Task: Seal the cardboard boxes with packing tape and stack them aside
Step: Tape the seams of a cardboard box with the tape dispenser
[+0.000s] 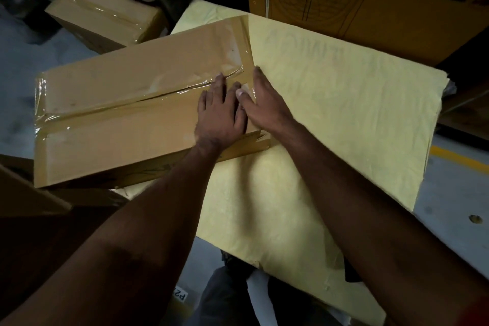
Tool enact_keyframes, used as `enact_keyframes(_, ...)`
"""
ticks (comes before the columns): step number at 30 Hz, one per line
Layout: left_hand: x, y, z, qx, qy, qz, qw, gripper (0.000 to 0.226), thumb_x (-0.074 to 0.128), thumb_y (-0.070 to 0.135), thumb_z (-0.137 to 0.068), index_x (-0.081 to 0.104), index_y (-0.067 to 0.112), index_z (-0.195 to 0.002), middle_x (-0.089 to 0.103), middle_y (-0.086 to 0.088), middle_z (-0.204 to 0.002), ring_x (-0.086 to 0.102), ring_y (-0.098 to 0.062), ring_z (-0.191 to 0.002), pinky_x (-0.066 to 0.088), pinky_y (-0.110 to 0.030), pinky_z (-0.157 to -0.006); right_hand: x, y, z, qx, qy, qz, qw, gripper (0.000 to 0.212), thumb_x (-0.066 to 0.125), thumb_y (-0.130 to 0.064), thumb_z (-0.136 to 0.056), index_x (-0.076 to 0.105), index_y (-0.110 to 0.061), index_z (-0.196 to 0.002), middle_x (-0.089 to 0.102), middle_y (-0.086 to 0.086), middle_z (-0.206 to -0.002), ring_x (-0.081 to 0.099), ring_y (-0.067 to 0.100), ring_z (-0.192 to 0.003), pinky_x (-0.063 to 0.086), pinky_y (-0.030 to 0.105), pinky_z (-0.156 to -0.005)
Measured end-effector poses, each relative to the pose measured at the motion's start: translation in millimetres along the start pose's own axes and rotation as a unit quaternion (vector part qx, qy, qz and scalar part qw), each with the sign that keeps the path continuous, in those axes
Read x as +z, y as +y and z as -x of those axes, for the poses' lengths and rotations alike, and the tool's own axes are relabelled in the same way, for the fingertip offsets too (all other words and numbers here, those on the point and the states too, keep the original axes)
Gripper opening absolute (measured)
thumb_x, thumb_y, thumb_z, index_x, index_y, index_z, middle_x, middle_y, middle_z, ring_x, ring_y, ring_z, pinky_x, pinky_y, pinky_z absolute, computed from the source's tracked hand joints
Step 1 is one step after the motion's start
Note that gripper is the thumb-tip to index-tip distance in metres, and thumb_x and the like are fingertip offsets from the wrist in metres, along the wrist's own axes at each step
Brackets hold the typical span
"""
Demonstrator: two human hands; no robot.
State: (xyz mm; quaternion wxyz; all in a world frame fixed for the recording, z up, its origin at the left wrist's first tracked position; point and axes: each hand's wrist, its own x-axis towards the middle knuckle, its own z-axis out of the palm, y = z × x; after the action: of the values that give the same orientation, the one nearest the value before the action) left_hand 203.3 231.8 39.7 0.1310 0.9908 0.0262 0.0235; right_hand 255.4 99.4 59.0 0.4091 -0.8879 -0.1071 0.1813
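The cardboard box (127,119) lies on the yellow-covered surface (330,114), overhanging its left edge. Clear tape (148,95) is already laid along the centre seam and across both ends, so sealing is judged nearly done; stacking remains. The left hand (221,114) and right hand (260,103) are pressed flat on the box's right end, fingers straight, holding nothing. Its contents cannot be seen. 1 taped box (105,16) sits behind on the floor.

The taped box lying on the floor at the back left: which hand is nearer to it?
Left. The left hand presses flat on the cardboard box on the yellow sheet, on the side toward the floor box. The right hand rests beside it at that box's right end, farther away.
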Motion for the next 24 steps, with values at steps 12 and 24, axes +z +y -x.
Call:
enact_keyframes(12, 2, 0, -8, -0.014, -0.059, -0.031, 0.998, 0.078, 0.009, 0.052, -0.09, 0.015, 0.017, -0.159, 0.004, -0.014, -0.166, 0.001, -0.027, -0.154, 0.004, -0.054, -0.122, -17, -31, -84, 0.06, 0.044, 0.008, 0.997, 0.06, 0.034, -0.046, -0.1, 0.041, -0.007, -0.146, 0.048, 0.016, -0.147, 0.048, 0.034, -0.132, 0.039, 0.036, -0.102)
enact_keyframes(24, 3, 1, -6, -0.013, -0.046, -0.033, 0.998, 0.072, 0.015, 0.049, -0.094, 0.019, 0.018, -0.159, 0.005, -0.013, -0.166, 0.003, -0.027, -0.154, 0.004, -0.053, -0.122, -23, -35, -139, -0.013, 0.09, 0.043, 0.995, 0.057, 0.038, -0.046, -0.098, 0.043, -0.008, -0.141, 0.058, 0.015, -0.135, 0.054, 0.034, -0.124, 0.043, 0.037, -0.098)
